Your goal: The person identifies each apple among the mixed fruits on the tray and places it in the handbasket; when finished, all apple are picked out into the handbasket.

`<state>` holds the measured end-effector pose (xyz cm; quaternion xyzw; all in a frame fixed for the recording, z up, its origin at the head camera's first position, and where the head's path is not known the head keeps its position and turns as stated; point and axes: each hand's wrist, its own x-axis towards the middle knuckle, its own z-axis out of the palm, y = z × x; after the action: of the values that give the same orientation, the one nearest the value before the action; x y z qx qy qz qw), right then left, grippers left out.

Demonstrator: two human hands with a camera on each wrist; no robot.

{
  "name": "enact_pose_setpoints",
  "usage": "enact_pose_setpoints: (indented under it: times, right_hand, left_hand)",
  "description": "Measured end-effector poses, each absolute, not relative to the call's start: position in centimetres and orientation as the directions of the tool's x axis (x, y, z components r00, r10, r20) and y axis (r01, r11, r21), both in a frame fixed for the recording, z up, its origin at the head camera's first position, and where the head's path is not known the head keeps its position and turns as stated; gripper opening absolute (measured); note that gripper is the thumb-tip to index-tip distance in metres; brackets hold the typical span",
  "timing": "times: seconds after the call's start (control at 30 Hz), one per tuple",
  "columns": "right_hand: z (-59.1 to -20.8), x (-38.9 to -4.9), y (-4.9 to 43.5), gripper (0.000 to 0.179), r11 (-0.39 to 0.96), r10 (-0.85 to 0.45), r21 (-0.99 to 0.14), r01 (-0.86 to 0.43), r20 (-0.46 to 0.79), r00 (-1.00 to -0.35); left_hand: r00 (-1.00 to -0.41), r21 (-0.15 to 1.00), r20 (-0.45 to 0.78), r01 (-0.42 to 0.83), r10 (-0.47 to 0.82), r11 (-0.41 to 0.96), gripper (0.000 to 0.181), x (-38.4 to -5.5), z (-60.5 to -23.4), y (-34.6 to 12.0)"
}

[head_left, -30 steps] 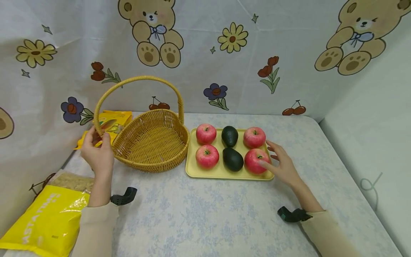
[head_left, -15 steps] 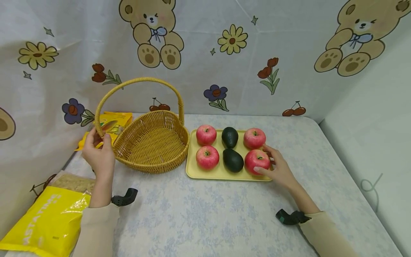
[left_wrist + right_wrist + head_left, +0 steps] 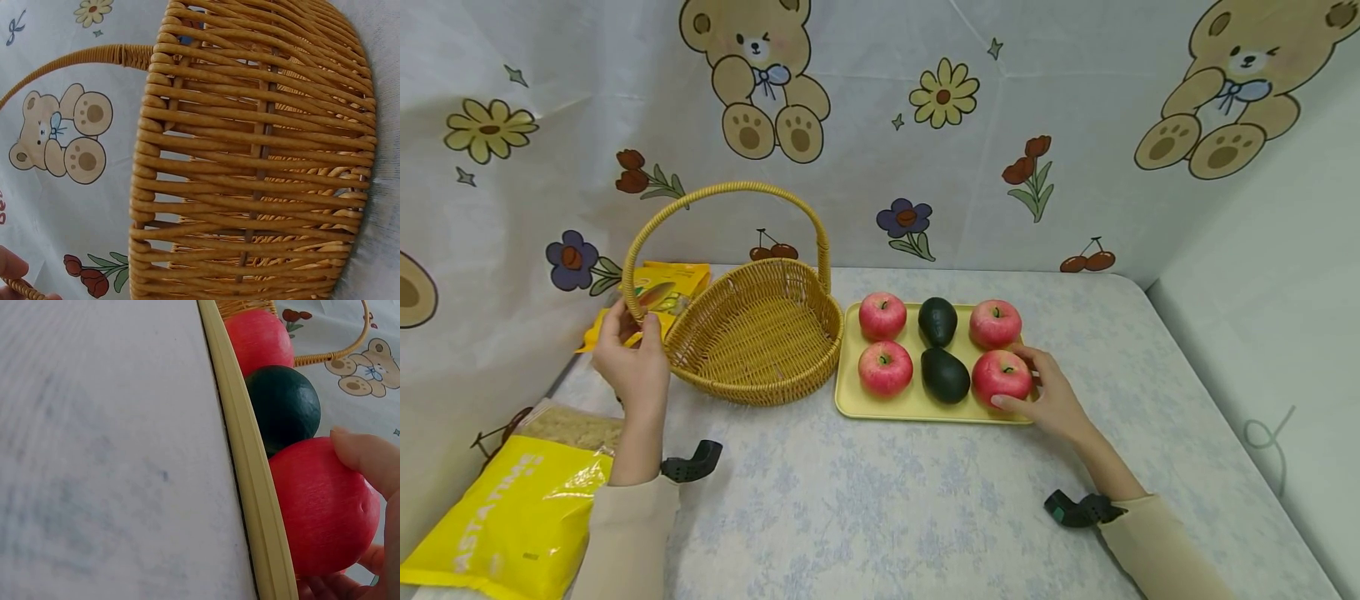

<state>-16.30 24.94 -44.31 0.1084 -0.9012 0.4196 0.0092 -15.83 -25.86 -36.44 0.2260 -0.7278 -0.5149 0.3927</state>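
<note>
My left hand pinches the left foot of the handle on a yellow wicker basket; in the left wrist view its fingertips show at the lower left, beside the woven wall. My right hand grips the front right apple, thumb on the near side and fingers round the far side. That red apple sits on a yellow tray, close to its rim. Also on the tray are more apples, such as the front left apple, and two dark green avocados in the middle.
The basket stands directly left of the tray. A yellow pasta bag lies at the front left, and another yellow packet is behind the basket. A printed curtain hangs along the back; a white wall borders the right side.
The right hand has come in from the right and closed its fingers and thumb round the front right apple. The left hand keeps its hold on the basket handle.
</note>
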Motion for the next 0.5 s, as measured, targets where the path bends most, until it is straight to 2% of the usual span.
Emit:
enact_pose_setpoints:
  times: [0.5]
  right_hand:
    - [-44.46,-16.28,24.77,0.081,0.632,-0.172,-0.746,-0.209,0.128,-0.977]
  left_hand:
    - [-0.592,0.927,0.331,0.060,-0.735,0.369,0.033,-15.85,-36.43,-25.99]
